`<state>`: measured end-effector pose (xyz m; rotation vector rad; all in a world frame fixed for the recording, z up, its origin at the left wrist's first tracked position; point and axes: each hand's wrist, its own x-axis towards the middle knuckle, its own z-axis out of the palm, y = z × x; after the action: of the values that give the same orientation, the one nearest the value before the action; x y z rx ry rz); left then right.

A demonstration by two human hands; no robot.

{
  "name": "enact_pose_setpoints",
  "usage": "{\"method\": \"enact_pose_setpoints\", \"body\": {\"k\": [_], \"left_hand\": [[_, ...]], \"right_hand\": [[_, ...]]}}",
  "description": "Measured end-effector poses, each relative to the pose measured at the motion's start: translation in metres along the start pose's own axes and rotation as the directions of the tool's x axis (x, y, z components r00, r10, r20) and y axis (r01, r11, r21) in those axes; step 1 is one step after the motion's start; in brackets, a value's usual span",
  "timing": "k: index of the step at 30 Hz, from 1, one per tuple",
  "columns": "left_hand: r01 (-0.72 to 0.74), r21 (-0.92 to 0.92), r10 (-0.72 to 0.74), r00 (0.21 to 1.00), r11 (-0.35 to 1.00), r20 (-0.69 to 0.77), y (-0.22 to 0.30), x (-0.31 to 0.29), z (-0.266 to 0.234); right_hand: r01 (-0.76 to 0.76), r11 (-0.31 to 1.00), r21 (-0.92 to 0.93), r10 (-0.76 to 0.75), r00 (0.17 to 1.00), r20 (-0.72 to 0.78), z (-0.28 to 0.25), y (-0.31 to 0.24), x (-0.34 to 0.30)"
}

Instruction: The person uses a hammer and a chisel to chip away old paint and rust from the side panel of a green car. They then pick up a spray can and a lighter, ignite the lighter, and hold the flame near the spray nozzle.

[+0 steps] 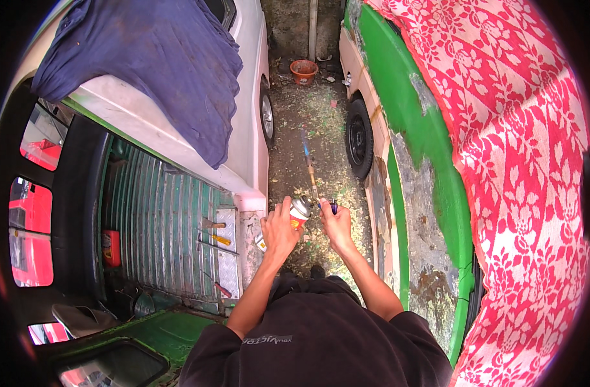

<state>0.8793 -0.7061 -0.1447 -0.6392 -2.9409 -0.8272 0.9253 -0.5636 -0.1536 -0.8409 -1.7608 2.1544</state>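
My left hand (280,231) is closed round a small gas can (299,213) with a silvery top and a white and orange-red side. My right hand (335,226) grips the lower end of a blowtorch (312,177), whose brass-coloured tube points away from me. A blue flame (305,147) burns at its tip. Beside the right fingers shows a dark blue part (334,208); whether it belongs to the torch is unclear. Can and torch are close together, but I cannot tell if they are joined.
A white vehicle (249,97) under a blue cloth (159,64) stands left; a partly stripped green vehicle (430,174) under a red floral cloth (520,161) stands right. Several tools, including a scraper (213,224), lie by the ribbed bed (156,206). An orange basin (304,72) sits ahead on the flake-strewn floor (295,129).
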Motion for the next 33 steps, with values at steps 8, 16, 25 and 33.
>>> {"method": "enact_pose_setpoints", "body": {"k": [8, 16, 25, 33], "left_hand": [[-0.055, 0.008, 0.055, 0.996, 0.998, -0.064, -0.005, -0.001, 0.004], [-0.059, 0.011, 0.06, 0.996, 0.998, -0.065, -0.004, -0.002, 0.006], [-0.022, -0.028, 0.021, 1.0, 0.999, -0.017, 0.002, -0.002, 0.0], [-0.057, 0.0, 0.057, 0.997, 0.998, -0.06, -0.002, -0.003, 0.005]], "right_hand": [[-0.015, 1.0, 0.025, 0.016, 1.0, -0.024, 0.002, -0.006, -0.004], [0.258, 0.881, -0.396, -0.312, 0.947, -0.079, 0.002, -0.004, -0.007], [0.276, 0.851, -0.447, -0.353, 0.93, -0.098, 0.001, -0.006, -0.009], [0.261, 0.87, -0.419, -0.329, 0.939, -0.098, 0.001, -0.005, -0.008]]}}
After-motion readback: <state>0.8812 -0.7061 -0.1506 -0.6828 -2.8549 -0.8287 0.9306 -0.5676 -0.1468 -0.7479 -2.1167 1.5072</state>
